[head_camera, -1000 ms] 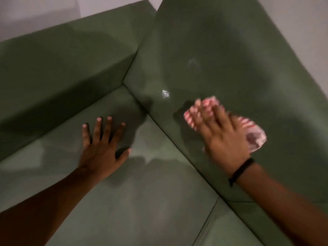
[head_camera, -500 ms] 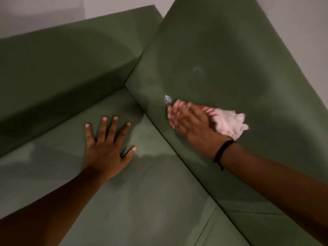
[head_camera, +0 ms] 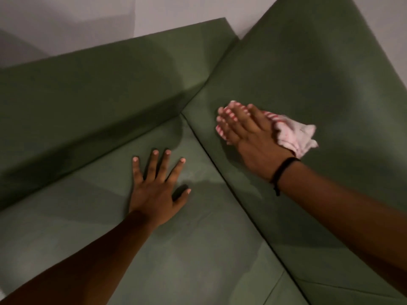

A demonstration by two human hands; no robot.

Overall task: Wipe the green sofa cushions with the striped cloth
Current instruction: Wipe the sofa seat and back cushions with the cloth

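Note:
My right hand [head_camera: 251,135] presses a red-and-white striped cloth [head_camera: 293,135] flat against the green back cushion [head_camera: 319,73] on the right, low down near the seam with the seat. The cloth bunches out behind my wrist and shows at my fingertips. My left hand [head_camera: 157,188] lies flat with fingers spread on the green seat cushion [head_camera: 187,260], holding nothing. A second green back cushion [head_camera: 88,102] runs along the left, meeting the right one in the corner.
A pale wall [head_camera: 88,23] rises behind the sofa. A seam [head_camera: 275,289] splits the seat cushions at the bottom right. A black band circles my right wrist [head_camera: 284,170].
My right hand has slid the cloth leftwards and down the back cushion towards the corner seam, over the small white speck. My left hand has stayed planted on the seat.

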